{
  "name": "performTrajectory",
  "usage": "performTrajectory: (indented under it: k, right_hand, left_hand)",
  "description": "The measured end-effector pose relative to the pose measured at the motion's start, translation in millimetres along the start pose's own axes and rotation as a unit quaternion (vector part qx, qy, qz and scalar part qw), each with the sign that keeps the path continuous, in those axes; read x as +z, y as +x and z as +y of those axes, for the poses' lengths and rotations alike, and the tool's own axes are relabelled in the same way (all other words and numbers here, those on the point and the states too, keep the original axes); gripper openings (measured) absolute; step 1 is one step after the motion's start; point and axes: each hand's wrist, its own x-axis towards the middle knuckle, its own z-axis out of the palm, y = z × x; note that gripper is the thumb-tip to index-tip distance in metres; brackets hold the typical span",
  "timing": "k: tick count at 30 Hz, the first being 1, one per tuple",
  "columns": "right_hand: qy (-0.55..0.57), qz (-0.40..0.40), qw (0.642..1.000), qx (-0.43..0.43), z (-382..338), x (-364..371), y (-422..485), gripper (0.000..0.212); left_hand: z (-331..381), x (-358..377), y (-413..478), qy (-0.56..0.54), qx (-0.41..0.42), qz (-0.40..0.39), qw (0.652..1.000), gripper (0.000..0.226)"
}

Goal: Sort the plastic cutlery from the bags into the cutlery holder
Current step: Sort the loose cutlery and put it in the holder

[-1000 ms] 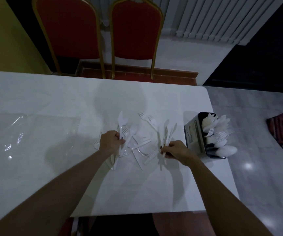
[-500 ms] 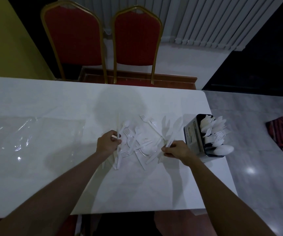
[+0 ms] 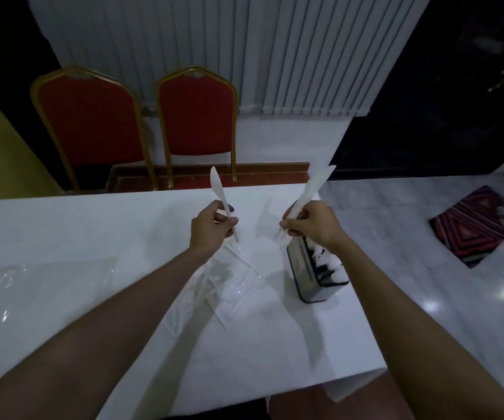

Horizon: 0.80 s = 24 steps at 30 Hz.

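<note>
Knives: both hands are raised above the worktop, each clamped on white plastic knives with the blades pointing up and away.
Left hand (image 3: pixel 211 225): fingers and thumb closed around the handle of a single knife (image 3: pixel 218 189), held upright, most likely so it can be dropped handle-first into a slot.
Right hand (image 3: pixel 311 221): closed on a bundle of knives (image 3: pixel 313 187) fanned slightly at the tips; how many is too blurred to count. It hangs directly over the holder, which suggests this bundle goes in first.
Cutlery holder (image 3: pixel 308 277): a dark, metal-sided caddy standing upright near the right edge of the worktop, already stocked with white cutlery; which compartment holds what cannot be made out under the wrist.
Loose cutlery (image 3: pixel 229 286): a scattered pile of white forks and other pieces lying flat on the worktop, between the two forearms and just left of the holder, so plenty is still unsorted.
Plastic bag (image 3: pixel 32 295): clear, flattened, at the left edge of the worktop, well apart from the pile; it looks emptied.
Worktop (image 3: pixel 93 225): white, with two red chairs (image 3: pixel 141 122) behind its far edge.
Stage: judged mid-task, with knives gathered by type and the drop into the holder not yet made.
Risk: thin, light handles could slip or splay out of a bundled hold.
</note>
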Motion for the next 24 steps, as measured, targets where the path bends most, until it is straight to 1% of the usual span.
performTrajectory:
  k: [3,6,9,12,15,17,21,24]
  right_hand:
    - [-0.025,0.050,0.998,-0.031,-6.8,-40.6,2.5,0.014]
    - [-0.044,0.095,0.994,-0.032,1.2,-79.0,9.1,0.016]
    - [-0.115,0.113,0.986,-0.039,26.2,-109.1,19.1,0.015]
    - [-0.161,0.091,0.982,-0.021,49.4,-118.6,24.3,0.015]
    - [-0.168,0.055,0.984,-0.018,65.5,-113.9,25.5,0.012]
    - [-0.160,0.031,0.986,-0.022,72.4,-105.3,24.9,0.014]
    - [-0.143,-0.013,0.989,-0.034,87.2,-97.5,31.3,0.008]
    - [-0.157,-0.048,0.986,-0.038,89.4,-99.6,38.5,0.010]
  left_hand:
    - [21.1,31.0,2.1,-0.022,0.014,-0.005,1.000,0.012]
    - [35.1,58.9,0.4,-0.052,0.016,-0.009,0.998,0.018]
    - [41.4,90.9,-1.7,-0.094,0.002,-0.035,0.995,0.017]
    - [40.1,118.8,-3.6,-0.069,0.003,-0.038,0.997,0.011]
    - [33.3,143.2,-2.3,-0.044,-0.007,-0.036,0.998,0.008]
    - [28.7,151.7,-3.8,-0.012,-0.004,-0.052,0.999,0.005]
    - [19.2,165.2,-3.6,0.078,0.052,-0.087,0.992,0.006]
    - [9.1,171.0,-0.3,0.157,0.091,-0.117,0.976,0.007]
